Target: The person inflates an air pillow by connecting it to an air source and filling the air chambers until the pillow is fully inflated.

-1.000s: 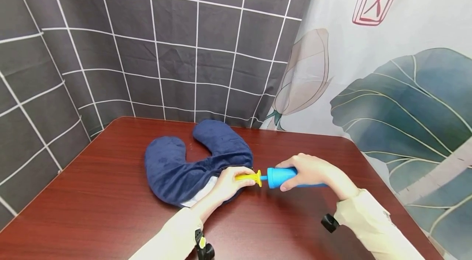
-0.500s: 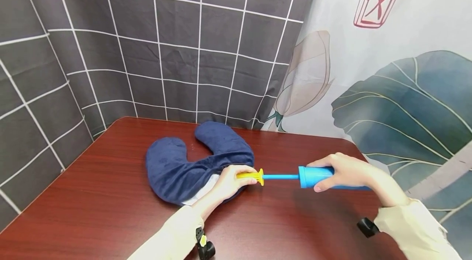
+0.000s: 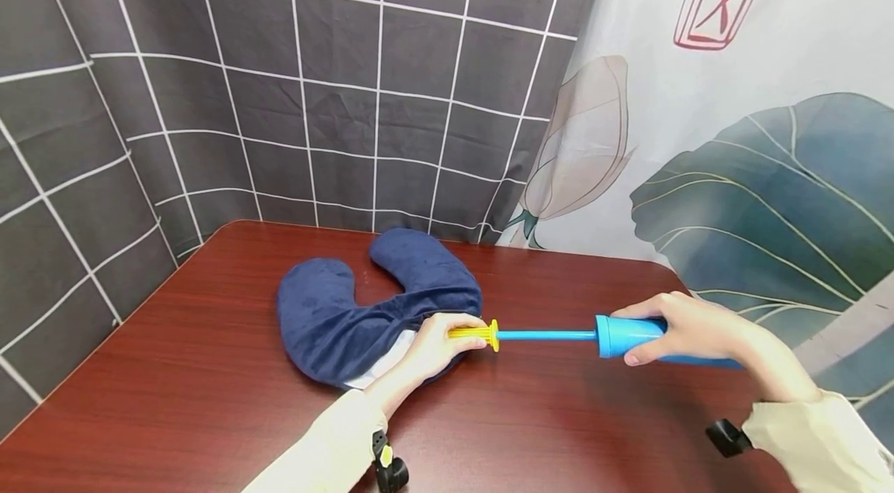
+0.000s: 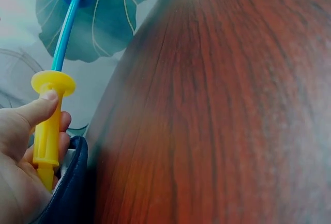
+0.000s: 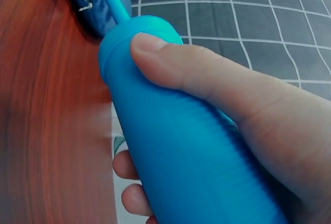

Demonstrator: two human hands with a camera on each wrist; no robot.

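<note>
A blue hand pump [image 3: 632, 337] is held level above the table between my two hands, its thin blue rod [image 3: 548, 335] drawn far out of the body. My right hand [image 3: 694, 328] grips the body near its collar, thumb along the top in the right wrist view. With thumb and fingers, my left hand [image 3: 436, 341] holds the pump's yellow flanged end piece [image 4: 48, 125]. That piece's narrow tip points down by the zipped opening of a navy U-shaped neck pillow [image 3: 328, 330]. Whether the tip sits inside something is hidden by the palm.
The pillow lies on a reddish-brown wooden table [image 3: 209, 369], with a white patch [image 3: 384, 362] beside my left wrist. A dark grid curtain [image 3: 335, 120] hangs along the back. A white curtain with leaf prints [image 3: 761, 190] hangs at the right.
My right hand has moved right with the blue pump body, drawing the rod from nearly all in to far out. The left hand and the pillow have stayed in place.
</note>
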